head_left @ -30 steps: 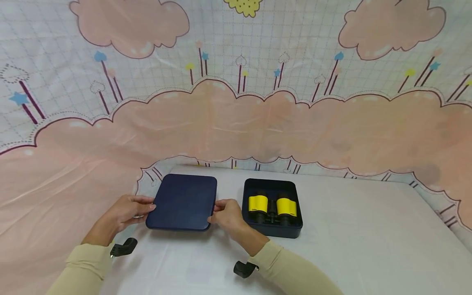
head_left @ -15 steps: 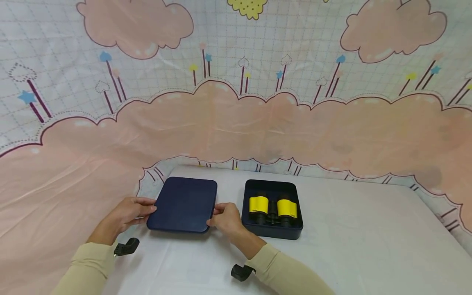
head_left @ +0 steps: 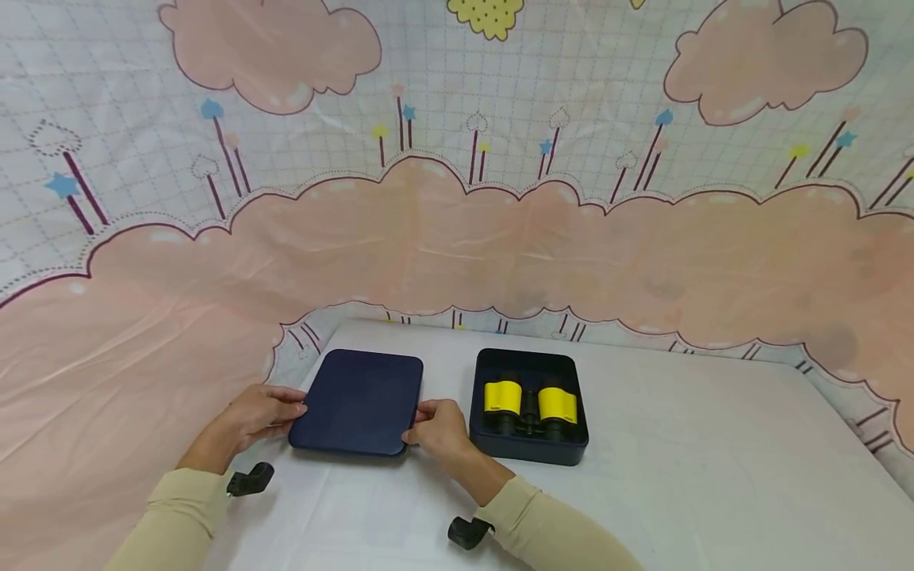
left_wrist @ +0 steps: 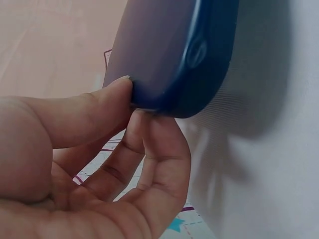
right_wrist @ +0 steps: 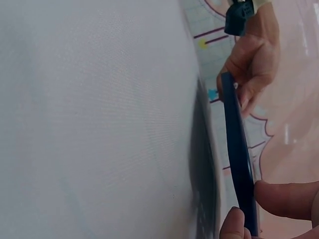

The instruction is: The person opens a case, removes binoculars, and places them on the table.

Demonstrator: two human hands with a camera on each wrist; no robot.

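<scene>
Both hands hold a dark blue square lid [head_left: 357, 403], its flat face up, close over the white table. At its left edge my left hand [head_left: 250, 420] pinches it, the thumb on the top face and the fingertips at the rim's underside in the left wrist view. My right hand [head_left: 446, 432] grips the opposite edge near the front corner. The right wrist view shows the lid [right_wrist: 237, 149] edge-on, with its shadow beside it. Right of that hand stands a dark blue box [head_left: 528, 450] without a cover, holding yellow and black binoculars [head_left: 503, 396].
White cloth covers the table [head_left: 685, 468], stretching to the right and front. A printed fabric backdrop [head_left: 571, 246] with clouds rises behind and along the left side. Black wrist-camera mounts [head_left: 251, 480] stick out below both wrists.
The lid has come down a little toward the table and toward me, both hands moving with it and keeping their grip. The box and binoculars stay put; the head view has shifted slightly.
</scene>
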